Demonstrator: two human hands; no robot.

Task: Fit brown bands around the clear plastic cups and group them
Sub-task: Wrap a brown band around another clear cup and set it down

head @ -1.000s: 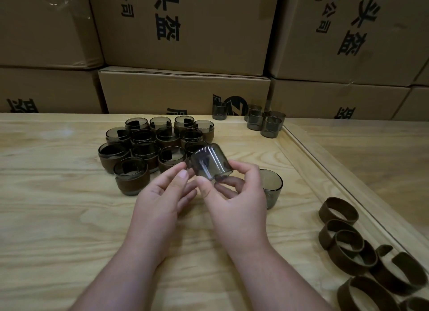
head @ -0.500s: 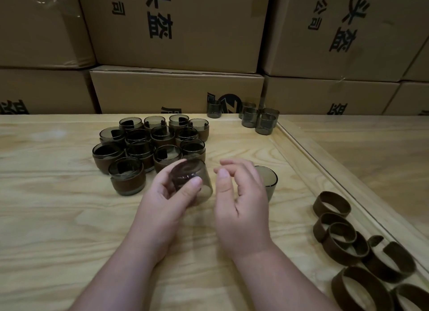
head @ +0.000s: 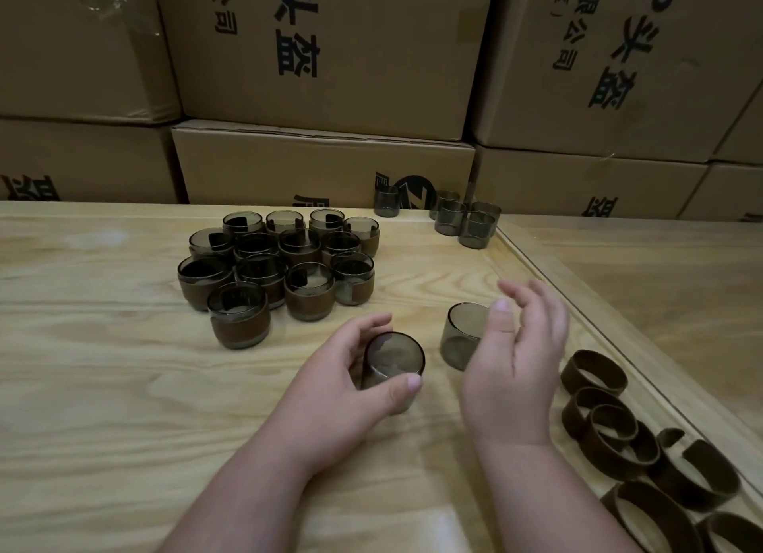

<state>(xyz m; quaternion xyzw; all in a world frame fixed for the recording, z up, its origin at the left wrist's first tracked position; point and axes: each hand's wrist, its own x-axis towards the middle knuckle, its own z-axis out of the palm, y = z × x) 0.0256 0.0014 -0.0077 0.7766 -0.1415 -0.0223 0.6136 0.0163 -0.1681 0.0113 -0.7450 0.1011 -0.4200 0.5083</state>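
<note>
Lower centre of the frame, the left hand (head: 351, 383) curls round a smoky, see-through bare cup (head: 392, 360) standing upside down on the table (head: 124, 387). The right hand (head: 516, 367) hovers relaxed and empty just beside a second bare cup (head: 462, 336). Loose brown bands (head: 611, 424) lie at lower right.

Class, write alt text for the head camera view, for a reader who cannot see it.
A person's left hand grips an unbanded clear cup on a wooden table, while the open right hand hovers by a second bare cup. Banded cups cluster behind, loose brown bands lie right, and cardboard boxes are stacked at the back.
</note>
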